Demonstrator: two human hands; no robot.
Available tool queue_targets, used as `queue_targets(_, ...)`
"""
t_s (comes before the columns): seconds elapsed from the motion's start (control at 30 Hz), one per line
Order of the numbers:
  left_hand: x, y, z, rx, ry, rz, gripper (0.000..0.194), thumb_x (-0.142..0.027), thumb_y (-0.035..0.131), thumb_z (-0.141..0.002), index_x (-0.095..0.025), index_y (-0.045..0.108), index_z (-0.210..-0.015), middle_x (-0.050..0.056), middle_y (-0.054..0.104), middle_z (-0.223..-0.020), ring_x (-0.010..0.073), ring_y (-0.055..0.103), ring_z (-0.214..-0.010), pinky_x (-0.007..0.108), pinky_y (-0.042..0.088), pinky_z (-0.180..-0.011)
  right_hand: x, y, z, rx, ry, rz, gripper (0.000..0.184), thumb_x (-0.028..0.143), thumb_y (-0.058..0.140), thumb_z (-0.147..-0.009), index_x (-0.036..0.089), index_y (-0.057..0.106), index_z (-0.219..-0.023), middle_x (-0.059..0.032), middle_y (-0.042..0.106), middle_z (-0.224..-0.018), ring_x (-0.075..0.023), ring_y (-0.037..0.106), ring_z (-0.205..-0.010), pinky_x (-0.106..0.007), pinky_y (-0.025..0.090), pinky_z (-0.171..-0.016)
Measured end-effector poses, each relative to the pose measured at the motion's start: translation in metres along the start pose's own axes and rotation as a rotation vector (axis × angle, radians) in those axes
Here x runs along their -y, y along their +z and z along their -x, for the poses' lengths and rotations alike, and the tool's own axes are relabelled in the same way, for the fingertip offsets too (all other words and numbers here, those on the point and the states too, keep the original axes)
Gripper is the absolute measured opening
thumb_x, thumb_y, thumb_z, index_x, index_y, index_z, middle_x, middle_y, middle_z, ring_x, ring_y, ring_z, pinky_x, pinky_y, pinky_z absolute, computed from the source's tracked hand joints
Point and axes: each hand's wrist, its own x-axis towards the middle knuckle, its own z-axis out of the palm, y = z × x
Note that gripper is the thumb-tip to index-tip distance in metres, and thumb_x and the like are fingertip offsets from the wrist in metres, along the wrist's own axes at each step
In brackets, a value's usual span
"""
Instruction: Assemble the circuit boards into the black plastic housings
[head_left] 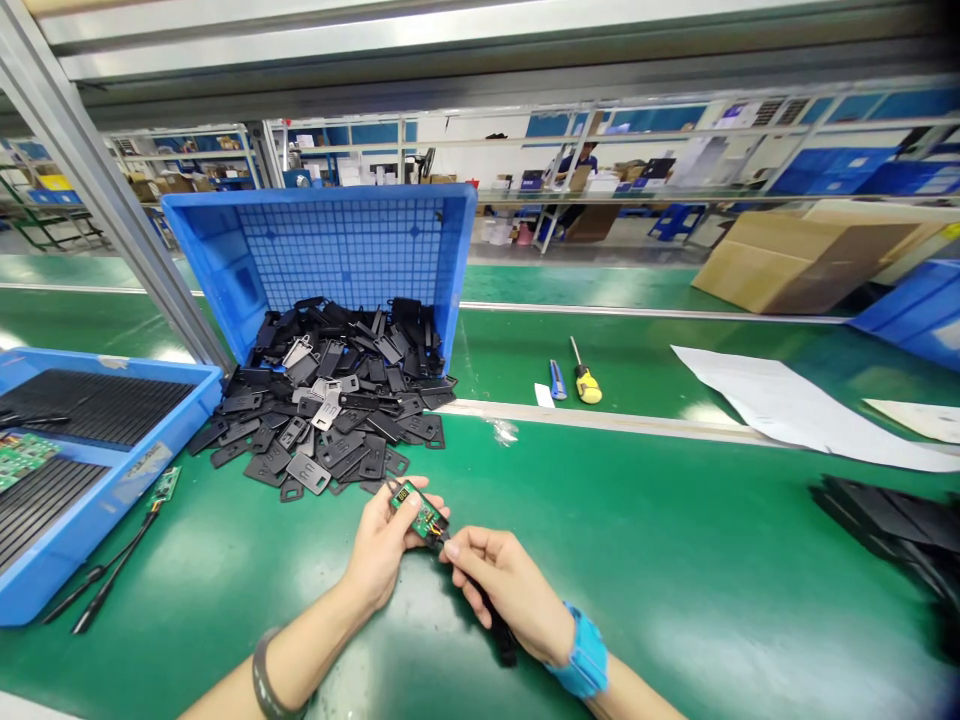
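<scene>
Between my hands, over the green bench, is a small green circuit board [421,512] with a display at its upper end and thin coloured wires at its lower end. It appears to sit in a black plastic casing, whose edges are partly hidden by fingers. My left hand [386,540] is closed around the board, thumb on its face. My right hand [506,585] pinches the black cable [501,635] where it meets the board; the cable trails down below that palm. A heap of black plastic casing parts [330,400] lies just beyond my left hand.
A tipped blue crate [352,195] holds part of the heap. At left stands a blue tray [142,470] with boards and cables; another wired board [165,487] lies beside it. Farther back are a blue cutter [556,380], a yellow screwdriver [588,386] and paper [802,410]. Black items [892,530] lie at right.
</scene>
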Motion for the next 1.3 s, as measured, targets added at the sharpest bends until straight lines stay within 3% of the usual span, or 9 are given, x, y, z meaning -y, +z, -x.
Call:
queue_targets(0.5,0.002,0.001,-0.001,-0.023,0.058,-0.065,0.037,-0.04,0.069,-0.077,-0.015,0.055,-0.099,0.011,0.069,-0.088,0.0253,0.069,-0.083,0.032,0.054,-0.069,0.002,0.001,0.001,-0.028,-0.032,0.146,0.049,0.065,0.063,-0.069,0.018,0.051,-0.069,0.0049,0.051,-0.052,-0.004,0.033,-0.035,-0.017,0.024,-0.032)
queue_targets(1.03,0.007,0.01,0.005,0.038,0.14,-0.146,0.03,-0.038,0.059,-0.085,-0.017,0.047,-0.102,0.01,0.069,-0.092,0.0236,0.068,-0.088,0.036,0.052,-0.08,0.002,0.0,0.005,-0.212,-0.379,0.492,0.036,0.042,0.059,-0.082,0.016,0.058,-0.057,0.002,0.053,-0.051,-0.01,0.042,-0.049,-0.022,0.031,-0.05)
queue_targets(1.3,0.01,0.007,0.006,-0.016,0.16,-0.087,0.029,-0.037,0.056,-0.087,-0.018,0.044,-0.105,0.009,0.068,-0.094,0.0234,0.067,-0.088,0.038,0.053,-0.079,-0.001,-0.004,-0.007,-0.153,-0.269,0.417,0.033,0.037,0.058,-0.082,0.016,0.061,-0.057,0.0034,0.052,-0.045,-0.0083,0.039,-0.041,-0.02,0.03,-0.045)
